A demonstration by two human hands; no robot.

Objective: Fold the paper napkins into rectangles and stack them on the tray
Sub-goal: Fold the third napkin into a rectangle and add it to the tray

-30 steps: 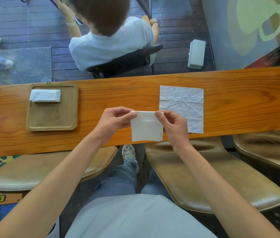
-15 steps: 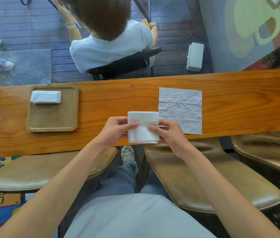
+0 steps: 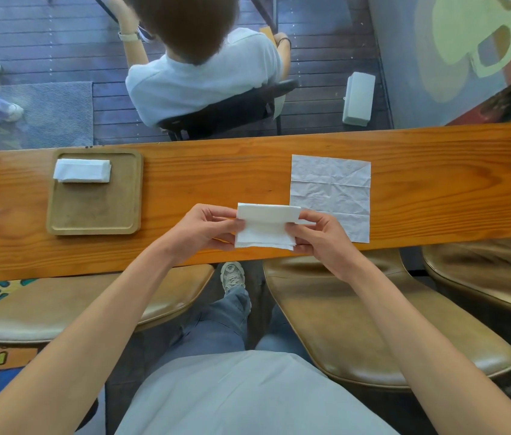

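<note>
Top edge of napkin [image 3: 266,226] now folded down vs 1 s ago; left hand [image 3: 204,229] & right hand [image 3: 320,235] pinch its sides. Probably halfway to rectangle; tray [image 3: 94,211] lies left of grip.

Held napkin [image 3: 265,226] is getting shorter — its upper part is now folding down over the front as a flap. Left hand [image 3: 204,229] and right hand [image 3: 320,235] are shifting their pinch down the side edges — napkin sitting lower over the counter [image 3: 216,180].
</note>
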